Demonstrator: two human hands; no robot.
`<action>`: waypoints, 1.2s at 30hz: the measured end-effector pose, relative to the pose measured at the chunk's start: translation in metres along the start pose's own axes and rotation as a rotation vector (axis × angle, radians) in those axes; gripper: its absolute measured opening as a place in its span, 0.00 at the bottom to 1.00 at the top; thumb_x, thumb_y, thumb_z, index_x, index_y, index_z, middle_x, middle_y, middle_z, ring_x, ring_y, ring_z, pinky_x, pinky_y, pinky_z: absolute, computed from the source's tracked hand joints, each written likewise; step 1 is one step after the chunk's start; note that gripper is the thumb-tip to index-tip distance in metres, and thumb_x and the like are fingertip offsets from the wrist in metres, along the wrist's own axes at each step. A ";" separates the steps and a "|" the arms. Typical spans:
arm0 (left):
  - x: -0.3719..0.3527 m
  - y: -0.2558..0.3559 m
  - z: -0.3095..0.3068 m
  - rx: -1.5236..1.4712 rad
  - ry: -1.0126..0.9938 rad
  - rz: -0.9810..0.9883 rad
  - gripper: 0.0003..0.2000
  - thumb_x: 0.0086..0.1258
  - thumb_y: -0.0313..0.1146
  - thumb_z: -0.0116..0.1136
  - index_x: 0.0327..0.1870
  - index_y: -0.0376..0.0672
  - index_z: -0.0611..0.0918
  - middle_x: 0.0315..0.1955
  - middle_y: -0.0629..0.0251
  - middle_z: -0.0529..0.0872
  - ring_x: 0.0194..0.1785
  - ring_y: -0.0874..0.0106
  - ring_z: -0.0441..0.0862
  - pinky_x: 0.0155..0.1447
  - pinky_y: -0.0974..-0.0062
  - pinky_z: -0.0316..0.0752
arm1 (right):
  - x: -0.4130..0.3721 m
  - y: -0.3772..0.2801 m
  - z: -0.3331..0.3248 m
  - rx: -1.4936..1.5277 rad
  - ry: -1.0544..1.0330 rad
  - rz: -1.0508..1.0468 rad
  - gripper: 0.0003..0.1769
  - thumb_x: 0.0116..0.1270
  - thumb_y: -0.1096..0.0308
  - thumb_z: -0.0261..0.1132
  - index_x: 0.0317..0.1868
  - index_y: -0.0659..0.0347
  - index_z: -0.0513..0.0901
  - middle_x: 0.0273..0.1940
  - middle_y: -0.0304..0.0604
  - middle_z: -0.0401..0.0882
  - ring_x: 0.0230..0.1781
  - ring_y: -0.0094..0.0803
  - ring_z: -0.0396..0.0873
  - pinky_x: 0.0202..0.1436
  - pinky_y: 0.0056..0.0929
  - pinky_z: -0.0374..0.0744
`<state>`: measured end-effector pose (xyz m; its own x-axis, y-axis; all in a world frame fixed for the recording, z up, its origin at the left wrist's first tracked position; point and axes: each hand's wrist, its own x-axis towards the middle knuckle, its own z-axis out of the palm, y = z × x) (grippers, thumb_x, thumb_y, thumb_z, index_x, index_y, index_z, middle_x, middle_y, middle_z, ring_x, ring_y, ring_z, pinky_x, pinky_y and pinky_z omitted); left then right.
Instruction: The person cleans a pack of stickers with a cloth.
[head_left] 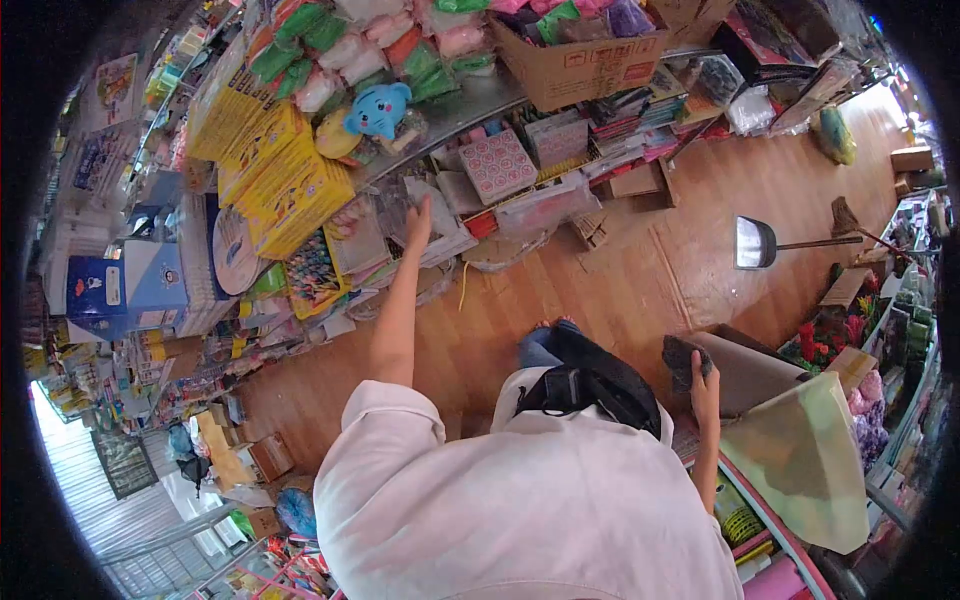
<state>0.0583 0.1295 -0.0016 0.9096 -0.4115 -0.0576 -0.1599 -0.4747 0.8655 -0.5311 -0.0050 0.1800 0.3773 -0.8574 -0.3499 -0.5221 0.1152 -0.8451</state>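
My left hand (418, 222) reaches to the front of the lower shelf, its fingers closed at the edge of a clear plastic packet (400, 200); part of the grip is hidden. Grey-white packs (445, 238) lie right beside that hand. Out to the right, my right hand (707, 388) is wrapped round a dark grey cloth (685, 362), which hangs from the fingers, away from the shelves. Near the left hand are a pink patterned box (497, 166) and a tray of coloured pens (318, 272).
Yellow boxes (290, 190) are stacked by a blue elephant toy (378, 110). A cardboard box (580, 65) sits on the upper shelf. On the wooden floor (620, 270) lies a long-handled dustpan (756, 243). A pale sheet (800, 460) juts out at right, beside a glass-fronted case.
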 end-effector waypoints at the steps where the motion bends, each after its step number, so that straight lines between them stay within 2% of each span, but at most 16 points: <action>1: -0.001 0.007 0.001 0.003 -0.003 -0.003 0.29 0.68 0.58 0.48 0.28 0.32 0.75 0.23 0.57 0.75 0.33 0.62 0.75 0.41 0.61 0.67 | 0.003 0.005 0.002 0.000 -0.001 0.006 0.25 0.73 0.51 0.51 0.43 0.69 0.79 0.33 0.40 0.80 0.34 0.22 0.75 0.40 0.23 0.74; 4: -0.005 0.035 0.005 -0.091 -0.079 -0.056 0.28 0.68 0.56 0.49 0.31 0.31 0.77 0.26 0.57 0.78 0.35 0.61 0.77 0.43 0.63 0.69 | 0.011 0.011 0.009 0.018 -0.047 0.039 0.24 0.74 0.52 0.51 0.43 0.69 0.79 0.34 0.40 0.80 0.35 0.23 0.75 0.41 0.24 0.74; 6: -0.008 0.055 0.010 -0.113 -0.125 -0.331 0.29 0.69 0.54 0.48 0.44 0.29 0.78 0.39 0.52 0.82 0.46 0.59 0.78 0.52 0.65 0.69 | 0.014 -0.010 0.015 0.053 -0.123 0.118 0.24 0.74 0.53 0.51 0.44 0.70 0.79 0.35 0.42 0.81 0.36 0.25 0.76 0.42 0.25 0.74; 7: 0.002 0.035 0.018 -0.111 -0.127 -0.330 0.29 0.69 0.54 0.48 0.44 0.29 0.78 0.39 0.52 0.82 0.46 0.59 0.78 0.52 0.65 0.69 | 0.015 -0.010 0.017 0.055 -0.122 0.119 0.24 0.74 0.53 0.51 0.44 0.70 0.79 0.35 0.42 0.81 0.36 0.25 0.76 0.42 0.25 0.74; 9: 0.030 -0.024 0.041 -0.039 -0.024 -0.136 0.31 0.69 0.54 0.47 0.55 0.29 0.74 0.54 0.47 0.77 0.59 0.56 0.73 0.62 0.65 0.65 | 0.018 -0.010 0.022 -0.014 -0.101 0.029 0.24 0.74 0.53 0.51 0.44 0.71 0.79 0.36 0.43 0.81 0.37 0.27 0.76 0.44 0.26 0.75; 12: 0.029 -0.019 0.044 -0.247 -0.173 -0.092 0.34 0.70 0.54 0.46 0.64 0.30 0.66 0.62 0.45 0.69 0.67 0.54 0.65 0.67 0.66 0.59 | 0.017 -0.002 0.021 -0.043 -0.085 0.016 0.24 0.74 0.53 0.52 0.44 0.71 0.79 0.37 0.43 0.81 0.37 0.27 0.76 0.44 0.26 0.75; 15: 0.030 -0.031 0.061 -0.172 -0.215 -0.098 0.33 0.71 0.53 0.45 0.64 0.30 0.65 0.62 0.45 0.68 0.66 0.52 0.64 0.66 0.64 0.60 | 0.010 -0.012 0.021 0.056 -0.086 0.102 0.24 0.73 0.53 0.52 0.45 0.71 0.78 0.38 0.43 0.81 0.38 0.27 0.76 0.46 0.26 0.74; 19: 0.027 -0.035 0.072 -0.049 -0.258 -0.098 0.32 0.72 0.52 0.44 0.65 0.31 0.64 0.63 0.46 0.66 0.66 0.50 0.62 0.65 0.61 0.61 | 0.009 0.003 0.020 0.014 -0.105 0.072 0.24 0.73 0.53 0.52 0.45 0.71 0.78 0.39 0.43 0.81 0.39 0.27 0.76 0.47 0.26 0.74; 21: 0.016 0.000 0.072 0.303 0.286 0.290 0.27 0.70 0.48 0.49 0.60 0.33 0.70 0.61 0.48 0.67 0.63 0.51 0.64 0.61 0.59 0.65 | 0.009 -0.003 0.023 0.017 -0.083 0.095 0.23 0.73 0.54 0.52 0.45 0.70 0.78 0.39 0.43 0.80 0.40 0.28 0.75 0.48 0.27 0.74; 22: 0.018 0.014 0.065 0.304 0.287 0.296 0.27 0.70 0.48 0.49 0.60 0.33 0.70 0.61 0.48 0.67 0.63 0.51 0.64 0.61 0.59 0.65 | 0.011 -0.004 0.025 0.023 -0.081 0.092 0.23 0.73 0.54 0.52 0.45 0.70 0.78 0.39 0.43 0.80 0.40 0.28 0.75 0.48 0.27 0.74; 24: 0.022 0.035 0.057 0.617 -0.068 0.103 0.21 0.67 0.43 0.54 0.51 0.32 0.77 0.58 0.47 0.68 0.61 0.51 0.67 0.58 0.59 0.68 | 0.013 -0.005 0.025 -0.026 -0.088 0.100 0.22 0.73 0.55 0.52 0.46 0.70 0.78 0.40 0.43 0.81 0.41 0.29 0.76 0.49 0.27 0.74; 28: 0.026 0.033 0.090 0.752 0.118 0.141 0.19 0.63 0.42 0.59 0.43 0.31 0.80 0.60 0.43 0.66 0.64 0.51 0.64 0.58 0.59 0.68 | 0.016 -0.004 0.026 0.022 -0.082 0.076 0.22 0.74 0.56 0.52 0.47 0.70 0.78 0.41 0.45 0.81 0.41 0.30 0.76 0.49 0.28 0.73; 30: 0.026 0.023 0.115 0.897 0.178 -0.112 0.28 0.58 0.52 0.62 0.49 0.34 0.79 0.65 0.43 0.61 0.69 0.48 0.57 0.66 0.49 0.58 | 0.015 -0.003 0.025 -0.027 -0.096 0.079 0.22 0.74 0.56 0.52 0.48 0.70 0.78 0.42 0.46 0.81 0.42 0.30 0.76 0.50 0.27 0.73; 32: 0.016 0.042 0.118 0.837 0.161 -0.129 0.28 0.55 0.47 0.65 0.47 0.30 0.79 0.67 0.38 0.55 0.69 0.47 0.55 0.66 0.52 0.59 | 0.011 0.000 0.024 -0.002 -0.090 0.100 0.22 0.73 0.56 0.52 0.47 0.70 0.78 0.41 0.46 0.81 0.42 0.31 0.77 0.50 0.27 0.73; 34: 0.019 0.049 0.113 0.822 0.057 -0.272 0.31 0.55 0.49 0.64 0.52 0.30 0.77 0.69 0.40 0.52 0.70 0.45 0.52 0.68 0.52 0.56 | 0.005 0.008 0.021 0.015 -0.084 0.117 0.22 0.73 0.55 0.52 0.47 0.70 0.78 0.41 0.46 0.81 0.42 0.31 0.77 0.50 0.28 0.73; 36: 0.032 0.045 0.105 0.878 0.003 -0.236 0.35 0.56 0.52 0.63 0.57 0.29 0.72 0.70 0.43 0.50 0.71 0.45 0.50 0.68 0.51 0.55 | 0.002 0.023 0.020 0.014 -0.023 0.018 0.23 0.73 0.54 0.53 0.47 0.70 0.78 0.39 0.45 0.81 0.41 0.30 0.77 0.49 0.28 0.74</action>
<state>0.0403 0.0133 -0.0171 0.9565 -0.2267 -0.1833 -0.2026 -0.9690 0.1411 -0.5275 0.0057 0.1515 0.3851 -0.8435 -0.3745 -0.5183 0.1380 -0.8440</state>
